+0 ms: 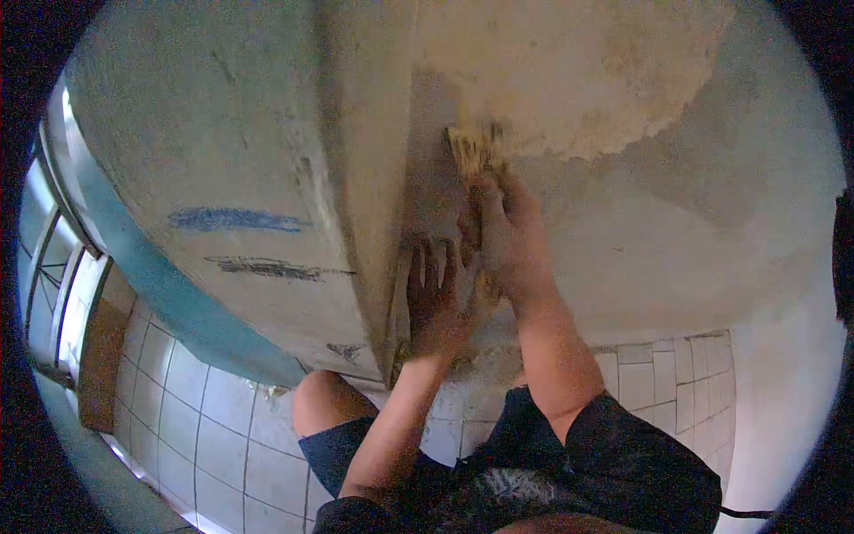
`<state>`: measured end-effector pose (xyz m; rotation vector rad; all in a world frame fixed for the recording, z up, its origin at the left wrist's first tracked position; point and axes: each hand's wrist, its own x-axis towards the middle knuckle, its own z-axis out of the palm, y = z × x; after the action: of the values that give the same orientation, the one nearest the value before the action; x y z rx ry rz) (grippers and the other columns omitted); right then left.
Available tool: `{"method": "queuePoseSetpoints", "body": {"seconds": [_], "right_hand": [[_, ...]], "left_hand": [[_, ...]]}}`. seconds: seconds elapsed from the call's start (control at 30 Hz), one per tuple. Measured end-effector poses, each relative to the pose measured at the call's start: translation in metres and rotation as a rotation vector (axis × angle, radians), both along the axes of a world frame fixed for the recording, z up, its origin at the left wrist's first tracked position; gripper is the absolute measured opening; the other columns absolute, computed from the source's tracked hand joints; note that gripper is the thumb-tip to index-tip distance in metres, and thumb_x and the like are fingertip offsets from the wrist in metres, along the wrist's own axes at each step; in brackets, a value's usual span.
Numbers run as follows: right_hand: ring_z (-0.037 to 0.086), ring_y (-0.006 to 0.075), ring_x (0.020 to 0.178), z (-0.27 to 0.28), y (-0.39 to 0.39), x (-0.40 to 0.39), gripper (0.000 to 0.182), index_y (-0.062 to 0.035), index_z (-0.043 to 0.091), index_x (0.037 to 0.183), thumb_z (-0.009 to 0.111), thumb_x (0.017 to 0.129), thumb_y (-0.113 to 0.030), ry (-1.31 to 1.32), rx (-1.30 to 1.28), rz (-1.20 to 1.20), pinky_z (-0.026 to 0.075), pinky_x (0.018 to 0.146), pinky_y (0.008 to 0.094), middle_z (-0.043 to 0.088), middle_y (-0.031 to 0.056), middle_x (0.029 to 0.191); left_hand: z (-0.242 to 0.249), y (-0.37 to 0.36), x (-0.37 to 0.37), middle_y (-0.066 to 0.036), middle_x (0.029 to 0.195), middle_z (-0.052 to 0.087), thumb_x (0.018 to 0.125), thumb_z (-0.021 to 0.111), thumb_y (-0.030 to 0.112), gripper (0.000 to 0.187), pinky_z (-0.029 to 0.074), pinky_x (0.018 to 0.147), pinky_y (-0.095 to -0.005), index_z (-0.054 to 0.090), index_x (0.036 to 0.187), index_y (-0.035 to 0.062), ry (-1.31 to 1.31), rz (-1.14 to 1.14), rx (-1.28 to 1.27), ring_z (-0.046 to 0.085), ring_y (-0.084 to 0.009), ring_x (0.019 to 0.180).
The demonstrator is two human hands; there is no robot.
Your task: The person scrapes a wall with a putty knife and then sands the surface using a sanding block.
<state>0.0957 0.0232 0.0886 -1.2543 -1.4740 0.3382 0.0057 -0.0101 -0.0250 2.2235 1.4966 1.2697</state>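
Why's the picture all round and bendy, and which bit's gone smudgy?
In the head view, black corners and curving lines suggest a very wide lens; there, the bare right hand and its yellowish, brush-like tool are blurred, probably by moving; also in the head view, speckly grain suggests dim light.

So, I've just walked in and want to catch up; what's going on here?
A person's right hand holds a blurred, brush-like tool up to the wall, by the lower edge of a rough tan patch. The left hand is lower down, fingers extended toward the wall; whether it touches is unclear.
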Motion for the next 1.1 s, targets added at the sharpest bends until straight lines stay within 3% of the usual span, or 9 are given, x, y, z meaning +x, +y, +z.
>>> {"method": "queuePoseSetpoints", "body": {"seconds": [0.07, 0.3, 0.4, 0.47, 0.7, 0.77, 0.9, 0.97, 1.1], "right_hand": [[0.056, 0.0168, 0.085, -0.017, 0.008, 0.003, 0.035, -0.0036, 0.053, 0.116, 0.046, 0.096, -0.031, 0.085, -0.152, 0.032, 0.046, 0.076, 0.0308, 0.062, 0.0101, 0.096], [0.056, 0.0141, 0.078, -0.014, 0.004, 0.002, 0.038, -0.0036, 0.053, 0.117, 0.048, 0.095, -0.034, 0.014, -0.052, 0.044, 0.047, 0.070, 0.0302, 0.061, 0.0072, 0.090], [0.056, 0.0149, 0.083, -0.022, 0.003, 0.005, 0.039, -0.0017, 0.052, 0.118, 0.048, 0.095, -0.033, 0.133, -0.182, 0.071, 0.047, 0.075, 0.0303, 0.061, 0.0079, 0.093], [0.055, 0.0177, 0.097, -0.004, -0.001, -0.001, 0.040, -0.0010, 0.051, 0.121, 0.048, 0.095, -0.031, 0.167, -0.216, 0.158, 0.043, 0.087, 0.0315, 0.062, 0.0116, 0.106], [0.056, 0.0191, 0.097, 0.009, -0.011, -0.005, 0.041, -0.0042, 0.047, 0.126, 0.048, 0.095, -0.031, 0.100, -0.256, 0.113, 0.043, 0.086, 0.0314, 0.061, 0.0118, 0.106], [0.058, 0.0169, 0.085, 0.006, -0.013, -0.006, 0.039, -0.0044, 0.048, 0.125, 0.048, 0.095, -0.030, 0.001, -0.192, -0.021, 0.045, 0.078, 0.0298, 0.062, 0.0091, 0.096], [0.055, 0.0119, 0.070, -0.009, 0.008, 0.002, 0.036, -0.0053, 0.051, 0.120, 0.048, 0.095, -0.030, -0.009, -0.212, 0.003, 0.045, 0.064, 0.0266, 0.060, 0.0045, 0.081], [0.049, 0.0083, 0.057, -0.001, 0.007, 0.002, 0.033, -0.0063, 0.052, 0.116, 0.049, 0.094, -0.031, 0.150, -0.210, 0.152, 0.041, 0.050, 0.0248, 0.054, 0.0009, 0.069], [0.048, 0.0090, 0.053, -0.006, 0.014, 0.001, 0.030, -0.0068, 0.053, 0.112, 0.049, 0.094, -0.031, 0.075, -0.163, 0.081, 0.040, 0.044, 0.0259, 0.054, 0.0010, 0.068]], "left_hand": [[-0.005, 0.005, -0.003, -0.029, 0.139, 0.030, 0.084, 0.055, 0.036, 0.066, 0.017, 0.109, -0.0509, 0.034, 0.136, 0.0001, 0.125, 0.042, 0.120, 0.023, -0.0435, 0.131], [-0.001, 0.008, 0.002, -0.027, 0.138, 0.032, 0.085, 0.054, 0.037, 0.064, 0.020, 0.107, -0.0523, 0.037, 0.135, -0.0005, -0.002, 0.039, 0.140, 0.026, -0.0436, 0.130], [-0.001, 0.005, -0.002, -0.027, 0.137, 0.034, 0.085, 0.053, 0.036, 0.062, 0.021, 0.107, -0.0521, 0.038, 0.133, -0.0015, 0.039, 0.051, 0.142, 0.028, -0.0441, 0.129], [-0.012, 0.006, 0.003, -0.026, 0.136, 0.035, 0.086, 0.052, 0.035, 0.060, 0.021, 0.107, -0.0519, 0.039, 0.133, 0.0003, 0.073, 0.060, 0.143, 0.028, -0.0442, 0.129], [-0.011, 0.009, 0.000, -0.025, 0.138, 0.033, 0.085, 0.053, 0.034, 0.065, 0.020, 0.107, -0.0515, 0.032, 0.138, 0.0035, 0.116, 0.045, 0.242, 0.025, -0.0434, 0.131], [-0.003, 0.005, 0.007, -0.024, 0.139, 0.033, 0.085, 0.053, 0.034, 0.065, 0.019, 0.108, -0.0511, 0.031, 0.138, 0.0028, -0.074, 0.019, 0.076, 0.025, -0.0432, 0.131], [-0.010, 0.011, -0.002, -0.023, 0.140, 0.033, 0.086, 0.052, 0.036, 0.066, 0.018, 0.108, -0.0511, 0.031, 0.139, 0.0029, 0.081, 0.017, 0.087, 0.024, -0.0425, 0.132], [-0.008, 0.009, 0.000, -0.024, 0.140, 0.032, 0.086, 0.051, 0.037, 0.067, 0.018, 0.108, -0.0511, 0.030, 0.139, 0.0027, 0.052, -0.014, 0.151, 0.022, -0.0420, 0.133], [0.001, 0.010, -0.001, -0.025, 0.141, 0.030, 0.085, 0.052, 0.037, 0.068, 0.018, 0.108, -0.0512, 0.030, 0.139, 0.0021, 0.029, 0.020, 0.127, 0.022, -0.0418, 0.133]]}}
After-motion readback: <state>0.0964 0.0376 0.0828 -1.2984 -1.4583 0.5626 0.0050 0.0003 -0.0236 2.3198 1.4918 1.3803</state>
